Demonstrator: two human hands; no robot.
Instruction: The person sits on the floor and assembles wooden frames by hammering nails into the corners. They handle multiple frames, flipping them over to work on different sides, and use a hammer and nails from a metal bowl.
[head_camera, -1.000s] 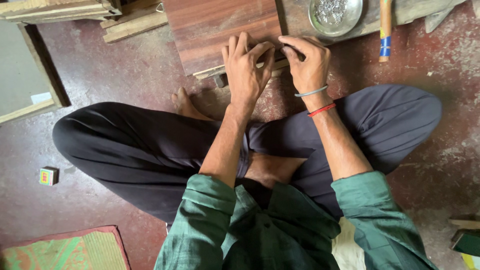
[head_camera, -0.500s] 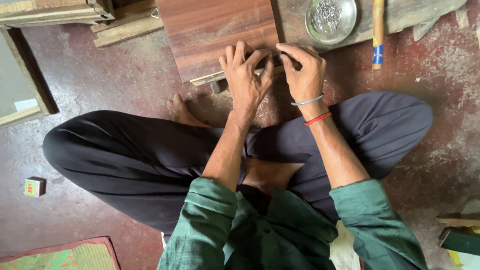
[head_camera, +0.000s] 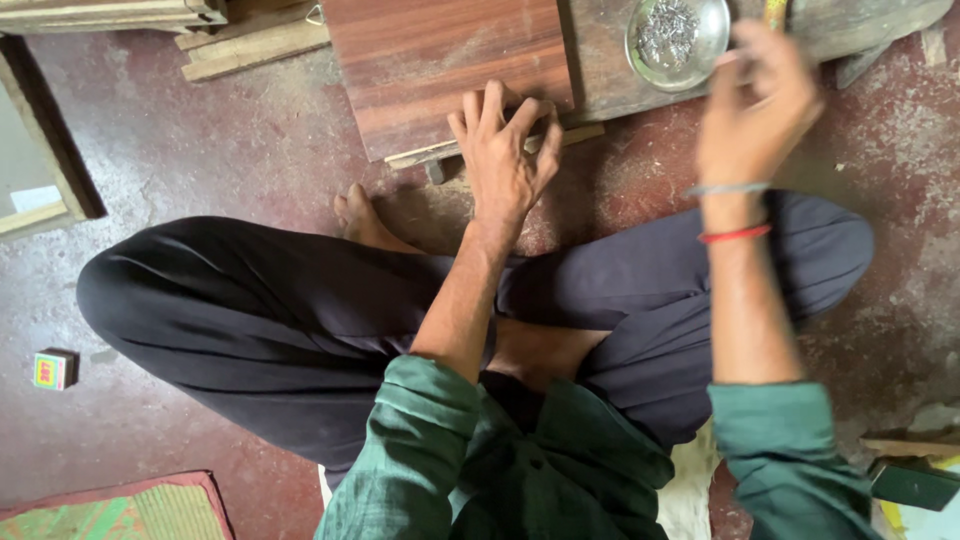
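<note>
**A:** What is under my hands from where you sit?

**B:** The reddish-brown wooden panel (head_camera: 445, 65) lies flat on the floor ahead of my crossed legs, and a pale thin wooden strip (head_camera: 470, 150) runs along its near edge. My left hand (head_camera: 503, 160) presses down right there, fingers spread wide and flat, tips on the panel's edge and the strip. It grips nothing, only pushes.

**A:** And the other one?

**B:** My right hand (head_camera: 757, 105) is lifted off the floor, blurred, in front of the near rim of a round metal dish (head_camera: 677, 38). The fingers look drawn narrow toward the thumb, but through the blur I cannot tell whether they pinch anything. Two bands sit on that wrist, one grey, one red.

**A:** What does the dish hold?

**B:** A heap of small grey metal bits, too fine to name. The dish rests on a rough weathered board (head_camera: 620, 70) just to the right of the panel.

**A:** Further out?

**B:** Lengths of pale timber (head_camera: 255, 45) lie at the upper left, and a wooden frame (head_camera: 45, 150) stands at the left edge. A small coloured box (head_camera: 53, 369) sits alone on the red floor, well apart from my knee, and a green mat with a red border (head_camera: 120, 510) fills the lower left corner
</note>
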